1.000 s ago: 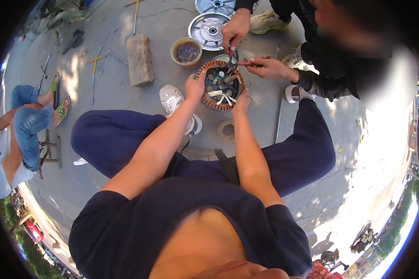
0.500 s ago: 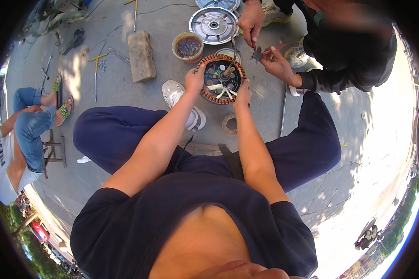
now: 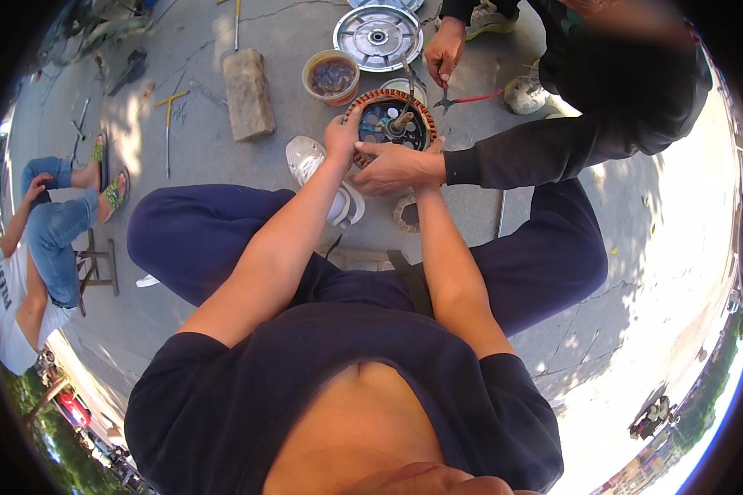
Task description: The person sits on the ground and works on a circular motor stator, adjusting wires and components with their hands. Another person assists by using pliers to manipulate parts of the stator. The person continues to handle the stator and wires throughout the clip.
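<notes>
Co-worker's near hand [image 3: 395, 168] swung off the pliers [image 3: 447, 104] onto the motor core [image 3: 376, 114], 12 o'clock from me. My left hand [image 3: 341, 139] is curled tight on its rim at 9; right hand [image 3: 436, 147] at 4, mostly covered, looks clamped too. Metal covers [image 3: 363, 43] already off, beyond; can't tell what's left.

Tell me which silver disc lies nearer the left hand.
The silver disc shown whole, beside the bowl: it lies nearer the left hand. The other disc lies farther off, cut by the picture's top edge.
</notes>
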A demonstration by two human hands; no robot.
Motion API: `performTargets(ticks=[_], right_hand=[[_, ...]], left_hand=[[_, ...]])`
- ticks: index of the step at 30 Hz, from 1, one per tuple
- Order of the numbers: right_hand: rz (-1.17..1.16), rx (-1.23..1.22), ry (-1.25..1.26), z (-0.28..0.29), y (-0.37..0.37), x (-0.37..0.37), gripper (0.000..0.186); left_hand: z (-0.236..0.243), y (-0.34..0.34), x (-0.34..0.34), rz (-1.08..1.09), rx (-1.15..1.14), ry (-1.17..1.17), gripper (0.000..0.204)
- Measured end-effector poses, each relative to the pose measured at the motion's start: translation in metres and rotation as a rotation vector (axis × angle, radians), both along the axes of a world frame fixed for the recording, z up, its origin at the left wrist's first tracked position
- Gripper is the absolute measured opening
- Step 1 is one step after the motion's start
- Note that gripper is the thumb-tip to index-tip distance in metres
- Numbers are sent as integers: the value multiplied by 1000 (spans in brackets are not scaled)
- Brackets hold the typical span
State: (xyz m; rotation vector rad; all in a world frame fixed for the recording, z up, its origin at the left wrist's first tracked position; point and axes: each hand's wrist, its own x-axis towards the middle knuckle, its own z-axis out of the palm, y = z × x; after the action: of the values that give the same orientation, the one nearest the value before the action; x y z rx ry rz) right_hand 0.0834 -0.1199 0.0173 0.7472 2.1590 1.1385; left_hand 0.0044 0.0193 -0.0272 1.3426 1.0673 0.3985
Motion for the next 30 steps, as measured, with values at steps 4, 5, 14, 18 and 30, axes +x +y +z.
performTargets(ticks=[4, 5, 14, 18, 30], right_hand=[[-108, -113, 66, -9, 4, -5, 53], [-92, -114, 63, -7, 6, -5, 54], [92, -31, 61, -8, 7, 36, 39], [144, 19, 55, 9, 15, 53, 43], [209, 420, -330, -12, 10, 62, 48]], left_hand=[[-2, 1, 0, 13, -24, -20, 49], [-3, 1, 1, 20, -3, -7, 50], [-7, 2, 35, 36, 84, 211, 53], [-13, 8, 56, 60, 96, 334, 57], [7, 8, 66, -25, 93, 416, 63]])
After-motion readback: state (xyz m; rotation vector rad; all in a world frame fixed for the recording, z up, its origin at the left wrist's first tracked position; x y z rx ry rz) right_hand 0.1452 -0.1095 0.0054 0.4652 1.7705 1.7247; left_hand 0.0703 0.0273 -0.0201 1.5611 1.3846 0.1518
